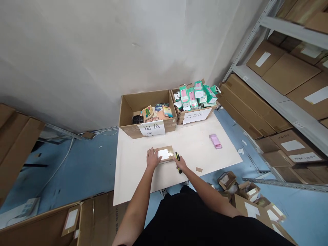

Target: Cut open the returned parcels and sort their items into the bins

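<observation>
A small brown cardboard box point(167, 149) with a white label and shiny tape lies on the white table point(138, 171). My left hand point(153, 158) rests on the box's left end, with its fingers apart over the edge and thumb toward the label. At the box's right end, my right hand point(181, 164) is closed round a yellow and black box cutter point(178, 166). The cutter's tip is close to the taped end; whether it touches cannot be told. A small brown cardboard piece point(199, 169) lies to the right.
Behind stand an open carton point(133, 133) of mixed packs and another carton point(180, 119) full of green-and-pink boxes, both with handwritten signs. A blurred pink item point(215, 141) lies at right. Shelves point(271, 92) hold cartons. Opened boxes point(249, 189) crowd the floor at right.
</observation>
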A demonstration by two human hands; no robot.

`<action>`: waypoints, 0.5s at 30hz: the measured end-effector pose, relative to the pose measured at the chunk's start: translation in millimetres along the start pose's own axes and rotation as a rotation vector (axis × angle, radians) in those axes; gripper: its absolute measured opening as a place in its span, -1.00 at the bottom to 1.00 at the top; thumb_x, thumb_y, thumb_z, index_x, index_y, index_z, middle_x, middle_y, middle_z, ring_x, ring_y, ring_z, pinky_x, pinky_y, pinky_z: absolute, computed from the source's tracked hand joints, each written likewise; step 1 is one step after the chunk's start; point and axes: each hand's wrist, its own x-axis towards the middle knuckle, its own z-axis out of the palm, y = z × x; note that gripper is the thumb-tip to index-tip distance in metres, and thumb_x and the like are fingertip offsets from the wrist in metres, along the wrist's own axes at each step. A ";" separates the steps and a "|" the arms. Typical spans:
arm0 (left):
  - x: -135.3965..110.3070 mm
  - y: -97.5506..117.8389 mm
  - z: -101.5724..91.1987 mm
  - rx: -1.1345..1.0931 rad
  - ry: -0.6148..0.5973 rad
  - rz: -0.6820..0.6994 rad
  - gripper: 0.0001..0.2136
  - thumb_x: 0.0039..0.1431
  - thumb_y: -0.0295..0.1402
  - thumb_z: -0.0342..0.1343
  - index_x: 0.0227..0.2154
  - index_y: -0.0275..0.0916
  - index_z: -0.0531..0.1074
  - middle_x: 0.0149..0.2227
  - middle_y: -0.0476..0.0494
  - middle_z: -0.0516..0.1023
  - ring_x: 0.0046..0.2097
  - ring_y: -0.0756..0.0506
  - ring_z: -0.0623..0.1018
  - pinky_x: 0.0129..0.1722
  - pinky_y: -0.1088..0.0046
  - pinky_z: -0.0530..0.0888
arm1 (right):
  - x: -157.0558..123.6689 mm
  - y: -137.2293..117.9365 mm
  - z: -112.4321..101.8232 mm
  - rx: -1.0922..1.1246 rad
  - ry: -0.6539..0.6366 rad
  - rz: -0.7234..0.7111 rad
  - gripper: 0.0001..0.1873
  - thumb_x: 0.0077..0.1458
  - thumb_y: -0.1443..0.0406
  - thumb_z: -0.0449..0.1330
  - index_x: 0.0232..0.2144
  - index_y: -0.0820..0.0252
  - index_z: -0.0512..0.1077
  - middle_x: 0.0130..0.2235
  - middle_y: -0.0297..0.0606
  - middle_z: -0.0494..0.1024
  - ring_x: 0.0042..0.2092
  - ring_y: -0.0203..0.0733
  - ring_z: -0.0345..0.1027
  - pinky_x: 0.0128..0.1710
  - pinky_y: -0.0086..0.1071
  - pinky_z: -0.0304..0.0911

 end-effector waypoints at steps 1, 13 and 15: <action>-1.4 -2.9 0.2 0.011 0.010 0.000 -0.35 0.42 -0.03 -0.05 0.47 -0.19 0.15 0.50 -0.42 0.09 0.50 -0.41 0.08 0.39 -0.03 0.21 | 1.6 -3.1 9.9 -0.010 0.016 0.010 -0.58 0.18 -0.03 0.32 -0.21 0.04 0.23 -0.44 -0.46 0.48 -0.55 -0.30 0.39 -0.56 -0.48 0.29; -63.1 103.6 42.9 -0.146 -0.082 0.125 -0.11 0.30 0.11 0.02 0.48 -0.45 0.02 0.54 -0.52 -0.09 0.45 -0.50 0.13 0.28 0.03 0.34 | 58.4 -47.7 -35.6 0.051 0.199 -0.052 -0.67 0.21 -0.04 0.22 -0.27 0.04 0.31 -0.20 -0.11 0.63 -0.14 -0.05 0.60 -0.36 -0.41 0.37; -66.0 118.4 48.4 -0.184 -0.093 0.066 -0.02 0.24 0.17 0.05 0.48 -0.48 -0.01 0.56 -0.53 -0.18 0.48 -0.57 0.06 0.32 -0.02 0.28 | 54.7 -41.9 -33.3 0.068 0.180 -0.037 -0.65 0.28 -0.06 0.14 -0.25 0.07 0.33 -0.20 -0.10 0.64 -0.18 -0.08 0.60 -0.37 -0.42 0.38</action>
